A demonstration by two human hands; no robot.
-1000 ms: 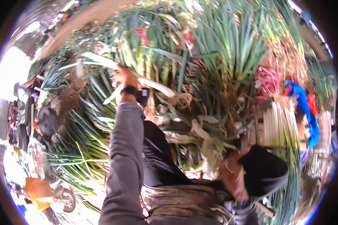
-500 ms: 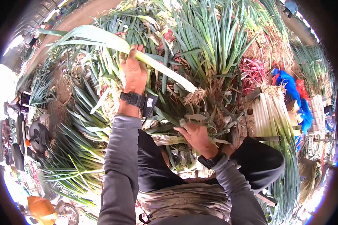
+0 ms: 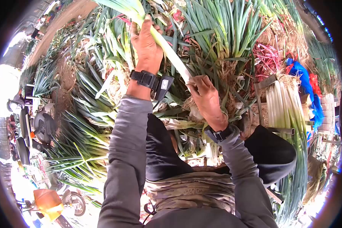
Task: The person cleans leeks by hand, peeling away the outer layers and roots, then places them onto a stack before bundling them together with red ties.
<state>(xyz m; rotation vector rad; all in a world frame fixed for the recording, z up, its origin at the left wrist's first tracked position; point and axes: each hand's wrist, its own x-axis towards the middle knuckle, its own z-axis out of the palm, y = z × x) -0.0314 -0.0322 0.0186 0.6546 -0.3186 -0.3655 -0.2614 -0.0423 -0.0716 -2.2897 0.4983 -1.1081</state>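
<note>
A single leek [image 3: 171,53] slants across the upper middle, green leaves toward the top left and white stem toward the lower right. My left hand [image 3: 146,43] is closed around it where the leaves meet the stem. At the white lower end, the fingers of my right hand [image 3: 207,98] are pinched on the stem. Its roots are mostly hidden behind that hand. Below and around both hands lie loose leek leaves and peelings.
Heaped leeks [image 3: 216,34] fill the space ahead, with more leeks [image 3: 89,133] to the left. At right, a bundle of cleaned leeks [image 3: 283,106] rests in a metal rack [image 3: 279,130], near blue netting [image 3: 304,76]. Parked motorbikes [image 3: 43,127] stand at far left.
My right hand has risen from the peelings to the leek's white end and closed on it. The leek now points more steeply; my left hand has shifted up and right with it.
</note>
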